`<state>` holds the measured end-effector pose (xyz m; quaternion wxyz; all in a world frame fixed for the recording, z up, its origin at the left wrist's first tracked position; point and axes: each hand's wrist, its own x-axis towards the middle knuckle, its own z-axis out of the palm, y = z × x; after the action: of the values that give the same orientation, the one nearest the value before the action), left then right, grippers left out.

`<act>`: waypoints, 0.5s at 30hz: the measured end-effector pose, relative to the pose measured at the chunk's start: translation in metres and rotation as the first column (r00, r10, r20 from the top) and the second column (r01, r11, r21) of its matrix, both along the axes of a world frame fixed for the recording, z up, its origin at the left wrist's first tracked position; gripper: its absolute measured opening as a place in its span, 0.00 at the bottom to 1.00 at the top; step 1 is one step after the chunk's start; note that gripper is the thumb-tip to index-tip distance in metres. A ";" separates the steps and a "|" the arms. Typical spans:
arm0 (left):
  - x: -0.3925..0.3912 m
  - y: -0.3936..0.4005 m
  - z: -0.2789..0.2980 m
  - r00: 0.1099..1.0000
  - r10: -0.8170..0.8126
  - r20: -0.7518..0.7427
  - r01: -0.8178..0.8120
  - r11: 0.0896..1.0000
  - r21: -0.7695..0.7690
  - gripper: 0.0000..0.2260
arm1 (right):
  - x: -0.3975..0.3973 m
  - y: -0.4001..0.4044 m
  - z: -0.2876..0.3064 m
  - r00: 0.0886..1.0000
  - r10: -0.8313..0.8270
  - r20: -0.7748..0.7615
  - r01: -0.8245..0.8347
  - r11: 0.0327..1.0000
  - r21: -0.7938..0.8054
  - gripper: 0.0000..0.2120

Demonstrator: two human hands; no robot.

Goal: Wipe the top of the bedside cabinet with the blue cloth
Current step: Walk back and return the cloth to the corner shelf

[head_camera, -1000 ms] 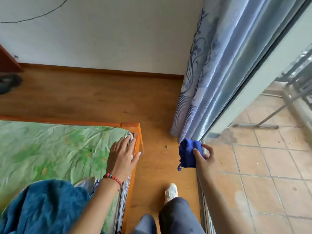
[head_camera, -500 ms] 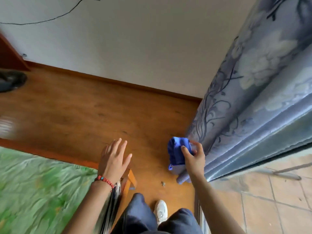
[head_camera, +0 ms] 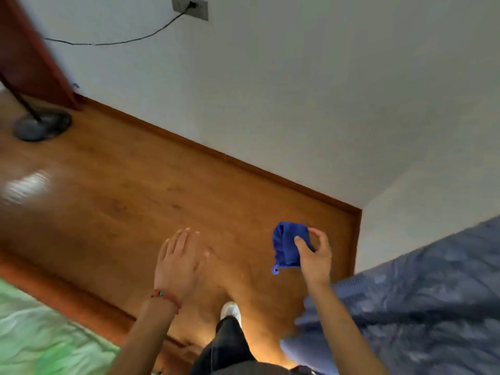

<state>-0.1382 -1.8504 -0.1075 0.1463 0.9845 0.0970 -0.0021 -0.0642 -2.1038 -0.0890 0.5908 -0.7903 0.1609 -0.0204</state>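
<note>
Since a second ago my left hand (head_camera: pixel 180 262) has come off the corner of the bed (head_camera: pixel 40 334), where it was pressing on the green sheet, and now floats over the wooden floor (head_camera: pixel 135 198) with its fingers spread, holding nothing. My view has swung too: the tiled balcony and window frame are gone from sight, and I now see the white wall (head_camera: pixel 297 90), a socket (head_camera: pixel 190 7) with a cable trailing from it, and the round base of a stand (head_camera: pixel 42 124) near the floor's far left corner. At the right edge, the curtain (head_camera: pixel 419 293) has dropped low and is badly blurred.

My right hand (head_camera: pixel 315 259) is closed on the blue cloth (head_camera: pixel 288 246), thumb on the near face and the fingers curled over its right edge. It hangs in the air above the floor, close to the room's right-hand corner and touching nothing else. One foot (head_camera: pixel 230 311) is out ahead of me on the boards.

I judge the cloth light, soft and floppy. It is bunched into a loose fold with a small loop dangling at its lower corner, so it will not slip, though it will sag and refold. For wiping I would flatten it under my palm instead of pinching one edge, which would only drag a thin strip.

No bedside cabinet is in sight, so I reckon the wiping has not begun, and I must first find it.
</note>
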 end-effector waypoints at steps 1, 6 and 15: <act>0.010 0.012 0.000 1.000 0.031 0.000 -0.031 1.000 -0.003 0.27 | 0.019 0.013 0.001 0.999 0.036 0.006 -0.036 0.999 -0.005 0.12; 0.040 0.070 0.005 0.979 0.202 -0.019 -0.202 0.979 0.003 0.33 | 0.097 0.089 0.001 0.958 0.283 -0.034 -0.284 0.959 -0.006 0.13; 0.034 0.153 0.003 0.798 0.602 -0.018 -0.602 0.798 0.019 0.31 | 0.170 0.253 -0.007 0.676 0.733 -0.077 -0.731 0.680 0.050 0.13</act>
<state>-0.1046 -1.6976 -0.1040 0.1320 0.9035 0.4063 0.0336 0.1061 -1.8510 -0.0960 0.5476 -0.7844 -0.1418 0.2544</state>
